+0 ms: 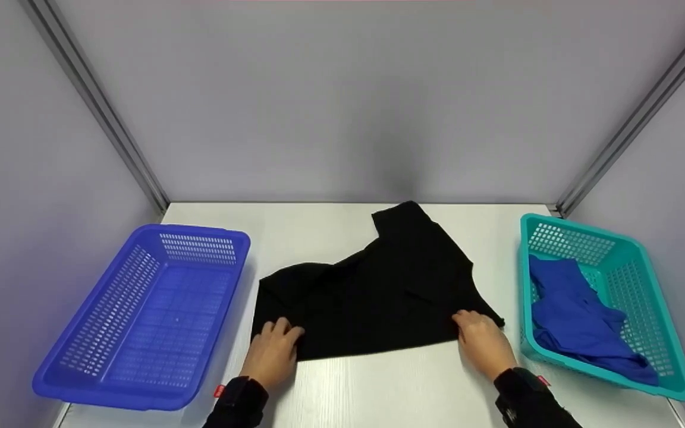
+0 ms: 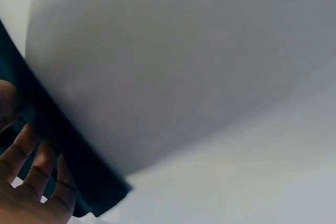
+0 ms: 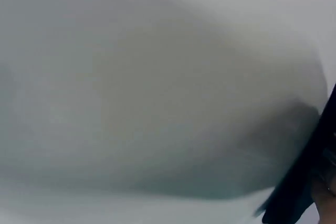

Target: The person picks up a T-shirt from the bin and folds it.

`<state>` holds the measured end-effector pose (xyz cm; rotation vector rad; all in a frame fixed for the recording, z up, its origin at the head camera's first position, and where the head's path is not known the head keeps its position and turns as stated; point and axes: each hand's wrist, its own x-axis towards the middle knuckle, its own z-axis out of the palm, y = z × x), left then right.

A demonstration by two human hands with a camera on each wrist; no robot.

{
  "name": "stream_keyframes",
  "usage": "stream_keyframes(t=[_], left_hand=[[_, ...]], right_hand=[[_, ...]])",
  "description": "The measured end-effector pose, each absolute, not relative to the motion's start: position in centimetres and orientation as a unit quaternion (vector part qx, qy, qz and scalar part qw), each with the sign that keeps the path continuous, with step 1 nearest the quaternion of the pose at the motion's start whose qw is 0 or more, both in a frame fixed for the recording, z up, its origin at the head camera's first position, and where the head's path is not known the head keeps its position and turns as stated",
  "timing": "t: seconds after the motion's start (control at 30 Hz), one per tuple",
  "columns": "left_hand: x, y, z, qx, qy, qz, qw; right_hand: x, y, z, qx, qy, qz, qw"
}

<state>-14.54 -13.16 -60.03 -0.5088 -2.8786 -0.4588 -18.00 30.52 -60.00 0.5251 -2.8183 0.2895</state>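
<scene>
A black T-shirt (image 1: 378,297) lies folded on the white table, one short sleeve (image 1: 402,220) pointing to the back. At its lower left corner my left hand (image 1: 271,353) rests on the cloth, the thumb toward the middle. The left wrist view shows those fingers (image 2: 39,169) spread against the dark cloth (image 2: 68,145), thumb apart from them. My right hand (image 1: 485,342) touches the lower right edge with bent fingers. Only a bit of that hand (image 3: 325,200) shows beside the cloth (image 3: 302,182) in the right wrist view, and I cannot tell whether it pinches the fabric.
To the left stands a blue plastic basket (image 1: 140,398) with nothing in it. A teal basket (image 1: 646,267) on the right holds a blue garment (image 1: 580,321). Grey panels (image 1: 295,101) wall in the table (image 1: 378,392) at the back and both sides.
</scene>
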Motion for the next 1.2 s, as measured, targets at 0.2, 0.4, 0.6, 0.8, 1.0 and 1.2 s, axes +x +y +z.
stream_keyframes(t=[0.2,0.4,0.6,0.8,1.0,1.2], left_hand=[[-13.7,-14.0,-60.0,-0.147,-0.972,-0.169,0.067],[-13.0,-14.1,-60.0,-0.142,-0.975,-0.169,0.043],[-13.0,-14.2,-60.0,-0.136,-0.975,-0.172,0.022],[-13.3,-14.1,-59.7,-0.14,-0.975,-0.172,0.011],[-13.8,-14.0,-59.4,-0.139,-0.976,-0.166,0.015],[-14.1,-14.0,-59.5,-0.134,-0.975,-0.174,0.018]], right_hand=[[-16.9,30.8,-60.4,0.243,-0.948,0.01,0.205],[-16.0,30.9,-61.0,0.228,-0.96,-0.008,0.163],[-16.3,30.6,-61.1,0.213,-0.967,-0.006,0.138],[-16.7,30.0,-60.9,0.205,-0.974,0.004,0.101],[-16.9,28.9,-60.5,0.172,-0.983,0.001,0.061],[-18.2,27.5,-60.1,0.16,-0.983,0.006,0.087]])
